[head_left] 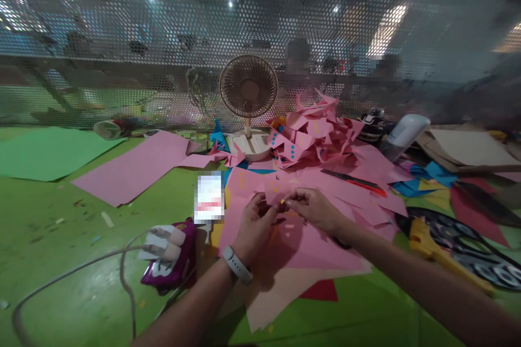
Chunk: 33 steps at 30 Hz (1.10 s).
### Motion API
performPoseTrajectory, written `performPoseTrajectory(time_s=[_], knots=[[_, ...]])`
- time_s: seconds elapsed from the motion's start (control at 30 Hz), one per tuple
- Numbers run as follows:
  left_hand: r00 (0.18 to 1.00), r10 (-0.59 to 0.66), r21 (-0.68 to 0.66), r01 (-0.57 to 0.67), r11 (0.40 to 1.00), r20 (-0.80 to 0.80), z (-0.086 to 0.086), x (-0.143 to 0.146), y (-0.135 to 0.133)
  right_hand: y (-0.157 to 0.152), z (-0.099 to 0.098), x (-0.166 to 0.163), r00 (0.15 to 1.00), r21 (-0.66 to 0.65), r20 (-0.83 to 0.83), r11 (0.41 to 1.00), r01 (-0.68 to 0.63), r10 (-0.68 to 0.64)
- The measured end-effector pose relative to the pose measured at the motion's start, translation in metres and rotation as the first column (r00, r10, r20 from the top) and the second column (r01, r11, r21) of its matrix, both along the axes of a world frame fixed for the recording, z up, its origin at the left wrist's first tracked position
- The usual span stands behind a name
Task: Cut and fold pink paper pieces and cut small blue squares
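Over a stack of pink paper sheets (321, 252), my two hands meet with their fingertips nearly touching. My right hand (315, 209) pinches a tiny yellow piece (282, 201) between thumb and forefinger; it is too small to tell its material. My left hand (255, 222), with a pale band on its wrist, has its thumb and fingers drawn together right beside that piece. Whatever those left fingers hold is hidden. Small yellow marks show on the pink paper beyond the hands. A red-and-black slim tool (354, 181) lies on the sheets to the right.
A small fan (249, 87) stands at the back, beside a heap of cut pink paper (317, 130). Left are a lit phone (209, 198), a purple pouch (171, 265) with corded chargers and green card (52, 154). Right are a yellow-handled tool (431, 244) and black tape rolls (472, 249).
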<state>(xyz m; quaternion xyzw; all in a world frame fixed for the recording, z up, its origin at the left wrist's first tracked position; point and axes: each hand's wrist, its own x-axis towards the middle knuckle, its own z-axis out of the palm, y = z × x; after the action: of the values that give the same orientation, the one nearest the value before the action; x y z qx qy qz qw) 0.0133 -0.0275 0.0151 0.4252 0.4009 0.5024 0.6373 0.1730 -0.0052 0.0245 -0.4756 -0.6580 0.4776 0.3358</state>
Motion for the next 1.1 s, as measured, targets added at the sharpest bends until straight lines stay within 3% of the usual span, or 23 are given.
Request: performPoseTrajectory(time_s=[0.4,0.5,0.7,0.9,1.1], knots=[[1.0,-0.014,0.011,0.014,1.0,0.019,-0.003,0.0,0.004,-0.008,0.004,-0.001,0.999,-0.051,0.001,0.998,0.033,-0.033],[0.999,-0.02,-0.007,0.021,1.0,0.032,-0.001,0.0,0.003,-0.009,0.001,0.0,0.998,0.024,0.056,0.999,0.038,-0.039],[0.997,-0.023,-0.046,0.027,0.999,0.07,-0.001,-0.002,0.003,-0.011,0.001,0.003,0.988,0.31,0.13,0.95,0.041,-0.085],[0.995,-0.038,-0.046,0.043,0.998,0.094,-0.003,-0.004,0.003,-0.01,-0.012,0.006,0.997,0.276,0.015,0.958,0.072,-0.079],[0.995,-0.035,-0.039,0.039,0.998,0.096,-0.006,-0.005,0.004,-0.012,-0.019,0.006,0.996,0.371,0.017,0.926,0.071,-0.083]])
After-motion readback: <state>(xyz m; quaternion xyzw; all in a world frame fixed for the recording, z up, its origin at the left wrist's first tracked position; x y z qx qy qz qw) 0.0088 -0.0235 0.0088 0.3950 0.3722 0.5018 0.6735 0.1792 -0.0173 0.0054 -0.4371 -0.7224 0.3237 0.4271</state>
